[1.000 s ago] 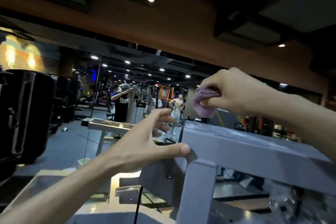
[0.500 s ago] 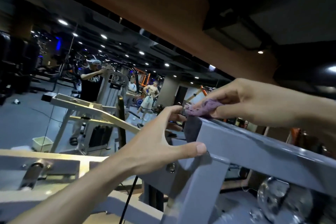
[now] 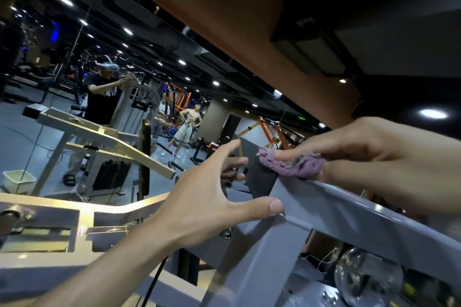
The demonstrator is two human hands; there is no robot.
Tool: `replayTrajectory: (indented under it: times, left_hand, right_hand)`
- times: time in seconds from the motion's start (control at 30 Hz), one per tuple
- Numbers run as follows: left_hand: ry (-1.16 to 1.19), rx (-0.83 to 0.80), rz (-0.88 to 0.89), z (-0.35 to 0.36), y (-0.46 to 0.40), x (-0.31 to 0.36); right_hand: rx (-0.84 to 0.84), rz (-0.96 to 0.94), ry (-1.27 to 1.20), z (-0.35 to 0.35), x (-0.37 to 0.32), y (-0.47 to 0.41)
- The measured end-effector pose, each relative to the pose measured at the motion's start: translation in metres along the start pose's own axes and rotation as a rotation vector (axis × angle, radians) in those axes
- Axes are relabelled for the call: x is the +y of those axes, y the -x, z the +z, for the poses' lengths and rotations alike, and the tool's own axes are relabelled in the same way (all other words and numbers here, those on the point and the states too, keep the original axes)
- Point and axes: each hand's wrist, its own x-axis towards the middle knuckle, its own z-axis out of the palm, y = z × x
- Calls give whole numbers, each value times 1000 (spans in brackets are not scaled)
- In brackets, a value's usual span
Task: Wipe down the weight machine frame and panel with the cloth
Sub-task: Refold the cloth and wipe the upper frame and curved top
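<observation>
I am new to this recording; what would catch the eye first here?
First, the right hand pressing a purple cloth on the end of the grey frame beam, right of centre. Next, the left hand, fingers spread, thumb against the beam's near side.

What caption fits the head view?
Right hand presses purple cloth onto grey frame beam; left hand braces it.

a wall mirror shows a person in a dark shirt at a pale machine, another person in light shorts farther back, orange racks, round ceiling lights, and a pale bin on the floor.
</observation>
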Motion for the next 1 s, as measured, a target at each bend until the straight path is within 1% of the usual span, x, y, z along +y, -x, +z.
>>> replayTrajectory:
  times: [0.07,0.13,0.27,0.33,0.43,0.5,0.53,0.6,0.7,0.77,0.9,0.93,1.0]
  left_hand:
    - [-2,20,-3,1,1,0]
    - [-13,39,0,2,2,1]
    - [27,50,10,3,1,1]
    - [34,49,14,3,1,1]
    - [26,53,17,3,2,0]
    - [16,58,15,3,3,0]
    - [8,61,16,3,3,0]
    - [-13,72,17,3,4,0]
    - [-18,90,7,3,4,2]
    - [-19,98,0,3,4,2]
    - [-14,93,16,3,4,2]
    - [-19,94,19,3,4,3]
    - [-27,94,17,4,4,3]
  right_hand:
    - [29,35,-8,1,1,-16]
    - [52,75,62,5,5,-35]
    - [10,85,79,4,6,-26]
    - [32,42,51,1,0,-4]
    - [-2,-10,129,1,-12,10]
    - [24,-52,42,0,-11,-3]
    - [12,-32,27,-1,-10,-14]
    - [-18,51,105,-2,-9,-44]
    - [-55,104,166,5,3,-80]
    - [-108,139,177,6,6,-91]
    - [-142,88,147,5,-3,-73]
    - [-149,60,168,9,-4,-65]
    - [-101,-21,274,16,-3,-53]
